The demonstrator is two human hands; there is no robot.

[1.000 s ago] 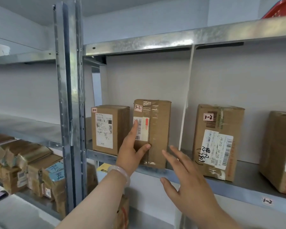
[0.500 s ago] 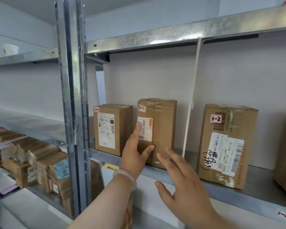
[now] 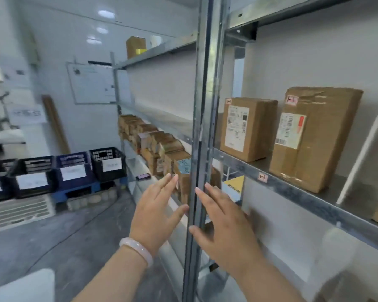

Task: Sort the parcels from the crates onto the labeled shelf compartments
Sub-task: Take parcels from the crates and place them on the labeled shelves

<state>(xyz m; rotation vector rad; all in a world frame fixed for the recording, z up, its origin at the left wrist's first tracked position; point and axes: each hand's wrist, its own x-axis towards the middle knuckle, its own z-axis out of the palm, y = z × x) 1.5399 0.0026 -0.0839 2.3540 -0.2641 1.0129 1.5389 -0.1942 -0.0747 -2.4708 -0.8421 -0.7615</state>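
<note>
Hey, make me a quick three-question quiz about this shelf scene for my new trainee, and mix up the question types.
1. True or false: the left hand grips a parcel.
2. How many parcels stand between the steel upright and the white divider? A one, B two, C four.
3. Fill in: the floor crate nearest the shelving is coloured ___.
Key: 1 false; 2 B; 3 black.
</note>
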